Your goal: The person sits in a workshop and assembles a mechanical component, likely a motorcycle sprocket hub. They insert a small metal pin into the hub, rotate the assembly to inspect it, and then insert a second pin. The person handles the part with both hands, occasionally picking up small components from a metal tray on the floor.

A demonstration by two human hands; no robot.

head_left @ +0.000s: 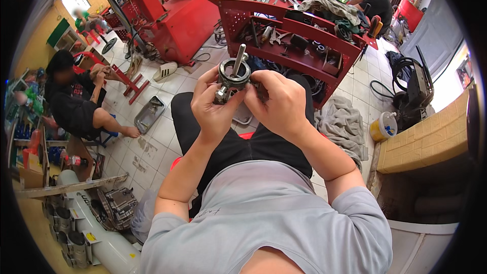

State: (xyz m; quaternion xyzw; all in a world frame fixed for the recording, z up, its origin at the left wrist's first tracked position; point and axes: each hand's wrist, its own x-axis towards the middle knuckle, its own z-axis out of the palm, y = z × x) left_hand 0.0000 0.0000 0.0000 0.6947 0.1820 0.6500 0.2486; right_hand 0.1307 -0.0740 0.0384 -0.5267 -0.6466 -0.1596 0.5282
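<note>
In front of me, above my lap, is a round metal collar (244,79) with an open centre. A plain metal rod (240,59) stands up out of it, and a bolt-like piece (220,94) sticks out at its lower left. My left hand (215,114) is closed around the collar, thumb at the near side and fingers on the left. Close against the collar's right side is my right hand (281,99), its fingers curled and pressed together. Whatever it pinches is dark and mostly hidden by the fingers.
A red tool cart (294,35) holding wrenches and rags stands ahead. A metal tray (150,113) lies on the tiles at the left, near a seated person (73,96). Grey cloth (341,127) and a white bucket (383,126) are at the right.
</note>
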